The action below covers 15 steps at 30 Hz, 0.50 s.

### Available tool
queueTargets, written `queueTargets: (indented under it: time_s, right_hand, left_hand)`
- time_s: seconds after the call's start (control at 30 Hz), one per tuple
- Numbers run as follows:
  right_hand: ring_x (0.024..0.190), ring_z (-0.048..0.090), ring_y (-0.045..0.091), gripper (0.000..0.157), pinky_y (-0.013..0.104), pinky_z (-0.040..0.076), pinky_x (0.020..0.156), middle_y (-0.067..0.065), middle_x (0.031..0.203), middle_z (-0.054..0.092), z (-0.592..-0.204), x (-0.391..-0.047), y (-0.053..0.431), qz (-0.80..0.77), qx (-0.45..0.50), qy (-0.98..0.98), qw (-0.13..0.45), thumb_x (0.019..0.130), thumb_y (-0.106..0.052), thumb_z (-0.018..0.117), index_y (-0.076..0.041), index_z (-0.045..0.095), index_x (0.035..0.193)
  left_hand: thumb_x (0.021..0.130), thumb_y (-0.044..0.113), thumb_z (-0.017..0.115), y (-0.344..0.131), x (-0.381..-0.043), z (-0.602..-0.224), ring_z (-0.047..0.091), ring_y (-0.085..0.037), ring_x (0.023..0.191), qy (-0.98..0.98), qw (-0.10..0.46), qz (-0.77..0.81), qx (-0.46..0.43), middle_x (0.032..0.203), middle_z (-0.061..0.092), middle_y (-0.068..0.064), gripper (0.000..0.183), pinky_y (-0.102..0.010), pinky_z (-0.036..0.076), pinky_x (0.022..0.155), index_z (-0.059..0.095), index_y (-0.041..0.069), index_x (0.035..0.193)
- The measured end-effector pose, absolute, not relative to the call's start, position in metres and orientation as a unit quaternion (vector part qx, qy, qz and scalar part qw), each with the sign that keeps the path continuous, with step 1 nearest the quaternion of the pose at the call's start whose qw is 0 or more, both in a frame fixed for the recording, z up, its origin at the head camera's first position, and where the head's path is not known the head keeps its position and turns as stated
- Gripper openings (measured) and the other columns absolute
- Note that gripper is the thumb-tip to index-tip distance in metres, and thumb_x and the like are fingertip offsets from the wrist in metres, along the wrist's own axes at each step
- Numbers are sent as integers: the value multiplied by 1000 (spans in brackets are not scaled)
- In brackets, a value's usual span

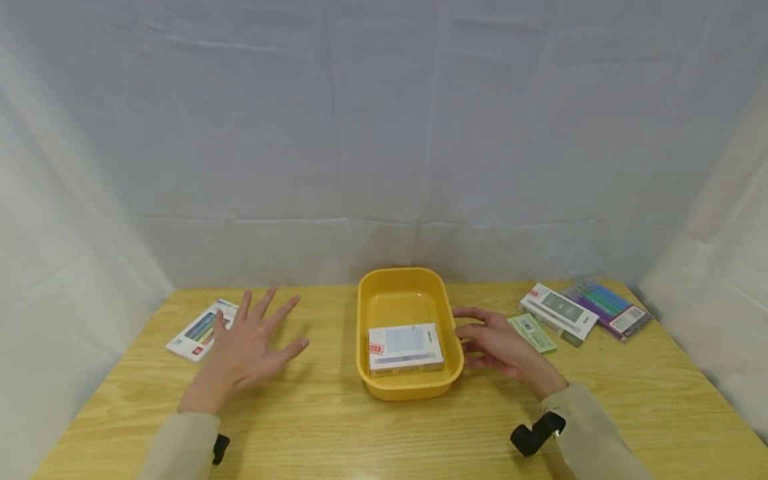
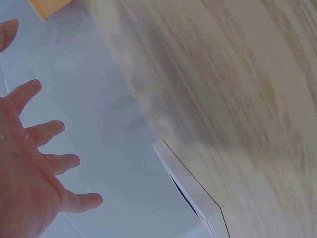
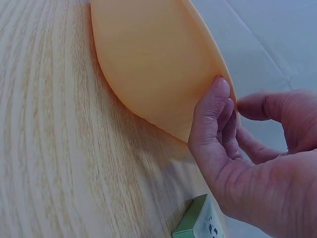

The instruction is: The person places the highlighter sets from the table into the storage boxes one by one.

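Note:
A yellow plastic bin (image 1: pixel 408 393) stands mid-table, with a white box (image 1: pixel 405 350) bearing a pale panel and red sticker lying inside. My right hand (image 1: pixel 492 343) is against the bin's right side. In the right wrist view its loosely bent fingers (image 3: pixel 213 109) touch the outer wall, and the thumb tip meets the rim. My left hand (image 1: pixel 249 347) hovers with fingers spread, holding nothing. Partly behind it lies a flat white box (image 1: pixel 195 337) with coloured pens pictured on it. The left wrist view catches that box's edge (image 2: pixel 193 186) below the fingers.
Right of the bin lie a small green box (image 1: pixel 533 333), a white box with a dark grey panel (image 1: pixel 559 312) and a clear pack of coloured pens (image 1: pixel 609 307). Pale sheeting (image 1: pixel 384 167) hangs behind the wooden table (image 1: pixel 348 440) and along both sides.

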State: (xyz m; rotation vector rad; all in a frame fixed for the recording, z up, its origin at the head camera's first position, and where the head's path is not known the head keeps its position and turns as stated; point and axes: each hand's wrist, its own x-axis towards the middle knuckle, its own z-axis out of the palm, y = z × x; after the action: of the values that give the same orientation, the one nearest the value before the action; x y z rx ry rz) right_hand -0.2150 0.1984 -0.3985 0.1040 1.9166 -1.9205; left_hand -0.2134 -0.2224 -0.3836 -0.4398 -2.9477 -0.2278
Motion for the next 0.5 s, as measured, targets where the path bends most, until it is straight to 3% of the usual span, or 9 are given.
queueTargets:
  time_s: [0.5]
  right_hand:
    - [83,70,16,56,29,61,67,7,107,71,-399,-216,198,-690,44,691,210,98,-14,59,-7,41,151]
  left_hand:
    - [96,71,45,-251,-220,-387,15,-65,147,-988,55,-75,-120,167,22,-25,80,-91,9,101,28,29,162]
